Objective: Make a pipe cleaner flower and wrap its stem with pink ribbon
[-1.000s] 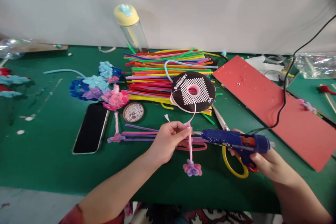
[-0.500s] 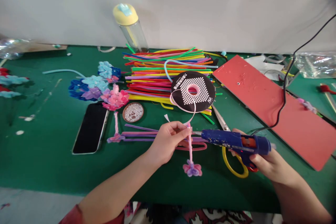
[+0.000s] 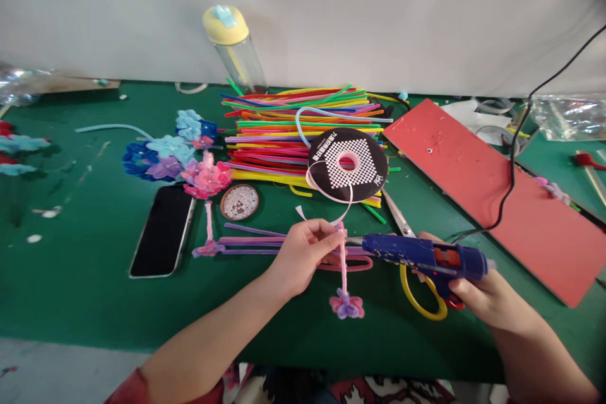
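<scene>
Between the thumb and fingers of my left hand (image 3: 307,252) is the stem end of a pink and purple pipe-cleaner flower (image 3: 347,304), its head hanging down toward me. My right hand (image 3: 483,293) is closed round the handle of a blue glue gun (image 3: 416,255). The gun's metal nozzle points left and meets the stem close to my left fingertips; whether glue comes out I cannot see. A thin pale ribbon runs from a black-and-white spool (image 3: 348,165) down to my left hand. Under the gun lie yellow-handled scissors (image 3: 426,303), partly hidden.
Behind the spool spreads a pile of coloured pipe cleaners (image 3: 265,139). To the left are blue and pink flowers (image 3: 208,175), a dish of beads (image 3: 239,202) and a phone (image 3: 162,231). A bottle (image 3: 237,50) stands at the back. The black cord (image 3: 514,158) crosses a red board (image 3: 497,202).
</scene>
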`<state>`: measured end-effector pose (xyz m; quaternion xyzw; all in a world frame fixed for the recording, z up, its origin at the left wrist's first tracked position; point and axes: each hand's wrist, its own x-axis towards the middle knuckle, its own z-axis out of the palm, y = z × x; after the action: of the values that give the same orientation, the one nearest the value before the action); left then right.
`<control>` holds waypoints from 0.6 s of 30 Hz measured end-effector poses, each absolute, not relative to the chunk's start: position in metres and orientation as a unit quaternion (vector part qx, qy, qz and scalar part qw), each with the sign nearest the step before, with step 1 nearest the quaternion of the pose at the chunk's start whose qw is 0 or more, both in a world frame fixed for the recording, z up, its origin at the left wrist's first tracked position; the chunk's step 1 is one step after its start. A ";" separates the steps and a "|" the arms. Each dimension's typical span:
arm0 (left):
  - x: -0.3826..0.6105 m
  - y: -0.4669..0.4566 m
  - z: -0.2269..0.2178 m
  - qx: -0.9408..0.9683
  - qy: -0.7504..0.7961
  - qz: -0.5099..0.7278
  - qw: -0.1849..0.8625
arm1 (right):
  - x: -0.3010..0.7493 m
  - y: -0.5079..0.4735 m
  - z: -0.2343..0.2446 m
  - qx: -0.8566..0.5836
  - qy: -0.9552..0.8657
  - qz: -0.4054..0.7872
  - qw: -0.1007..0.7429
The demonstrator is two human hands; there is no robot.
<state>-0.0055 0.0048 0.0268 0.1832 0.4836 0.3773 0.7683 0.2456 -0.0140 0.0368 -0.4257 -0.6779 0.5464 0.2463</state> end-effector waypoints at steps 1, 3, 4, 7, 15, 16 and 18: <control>-0.005 0.005 0.026 0.183 0.484 0.377 0.768 | 0.245 -0.014 0.037 -0.428 -0.678 0.545 0.244; -0.005 0.005 0.026 0.183 0.484 0.378 0.768 | 0.246 -0.013 0.036 -0.430 -0.680 0.538 0.249; -0.005 0.005 0.025 0.182 0.485 0.377 0.768 | 0.246 -0.013 0.035 -0.426 -0.685 0.534 0.254; -0.005 0.005 0.025 0.178 0.487 0.373 0.769 | 0.245 -0.011 0.033 -0.404 -0.699 0.522 0.276; -0.004 0.005 0.026 0.176 0.481 0.379 0.771 | 0.244 -0.010 0.032 -0.388 -0.714 0.514 0.275; -0.004 0.005 0.026 0.176 0.481 0.380 0.771 | 0.244 -0.010 0.032 -0.389 -0.714 0.512 0.277; -0.005 0.005 0.025 0.177 0.478 0.381 0.771 | 0.245 -0.011 0.031 -0.393 -0.713 0.510 0.279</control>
<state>-0.0046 0.0051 0.0254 0.1770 0.4783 0.3811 0.7712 0.2453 -0.0107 0.0308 -0.3929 -0.7126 0.5100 0.2787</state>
